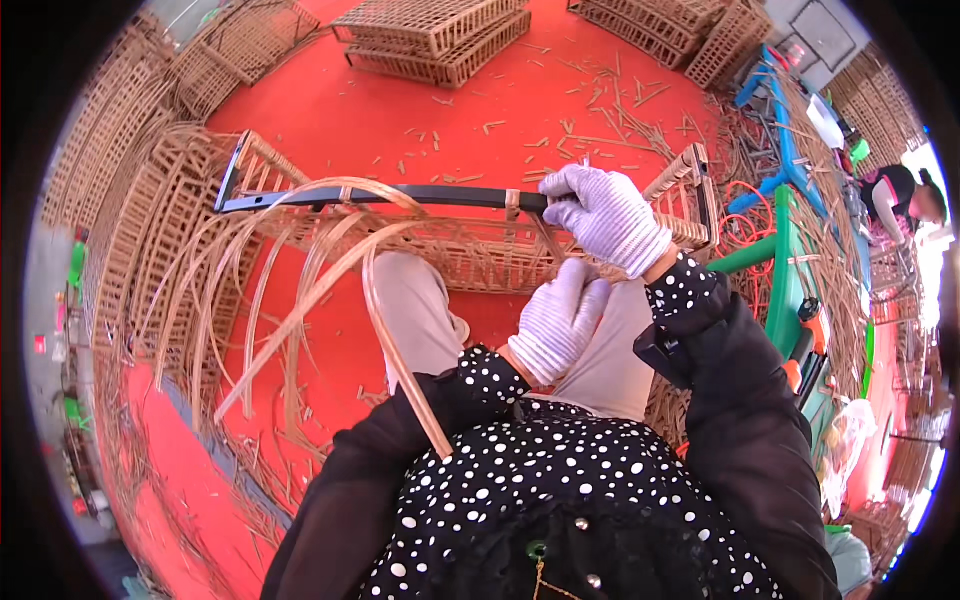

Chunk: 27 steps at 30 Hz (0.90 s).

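Note:
A rectangular basket of brown rattan strips (480,262) stands on its side across my knees, with a black frame bar (440,196) along its upper edge. My right hand (608,222), in a white knitted glove, curls its fingers over the bar near its right part. Just below, my left hand (562,320), gloved alike, is closed with its fingertips at the weave. A short rattan strip runs from the bar toward those fingertips; the grip itself is partly hidden. Long loose rattan strips (300,310) arch from the bar's left half down toward my lap.
Finished-looking lattice panels (440,35) lie stacked on the red floor (370,110) ahead, among scattered offcuts. More lattice work (170,230) leans at the left. At the right are a green stand (785,270), a blue frame (785,130) and an orange-black tool (812,328). Another person (895,200) bends farther right.

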Each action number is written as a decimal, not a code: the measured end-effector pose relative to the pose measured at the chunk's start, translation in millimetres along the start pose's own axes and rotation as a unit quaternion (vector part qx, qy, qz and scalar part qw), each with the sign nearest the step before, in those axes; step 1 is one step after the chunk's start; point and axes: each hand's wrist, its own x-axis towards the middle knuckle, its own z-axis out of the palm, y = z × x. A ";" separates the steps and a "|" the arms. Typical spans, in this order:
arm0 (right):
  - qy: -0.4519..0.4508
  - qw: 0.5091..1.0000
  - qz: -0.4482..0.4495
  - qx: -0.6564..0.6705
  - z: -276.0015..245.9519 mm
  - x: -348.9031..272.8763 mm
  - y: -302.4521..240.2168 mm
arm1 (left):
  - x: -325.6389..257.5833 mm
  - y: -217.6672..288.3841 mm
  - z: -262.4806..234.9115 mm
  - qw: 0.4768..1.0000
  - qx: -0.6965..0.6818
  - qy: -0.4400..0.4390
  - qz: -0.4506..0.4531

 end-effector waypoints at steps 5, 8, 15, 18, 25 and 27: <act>0.033 0.984 -0.167 -0.061 -6.2 -10.2 6.4 | 22.7 53.2 -49.2 0.989 0.100 -0.042 0.102; 0.066 0.980 -0.153 -0.111 -0.9 -12.6 11.9 | 57.9 81.2 -80.7 0.966 0.179 -0.121 0.139; 0.108 0.994 -0.032 -0.004 14.5 -33.6 -14.0 | 166.9 45.7 -98.9 0.934 0.273 -0.192 0.124; 0.121 0.991 -0.047 -0.027 16.2 -38.6 -15.7 | 169.0 16.5 -82.8 0.929 0.276 -0.229 0.088; 0.137 0.980 -0.094 -0.105 21.6 -39.2 -11.1 | 173.4 -14.6 -74.1 0.955 0.219 -0.196 0.027; 0.173 0.964 -0.098 -0.177 26.5 -39.3 -21.0 | 173.0 -17.4 -72.4 0.963 0.195 -0.183 0.045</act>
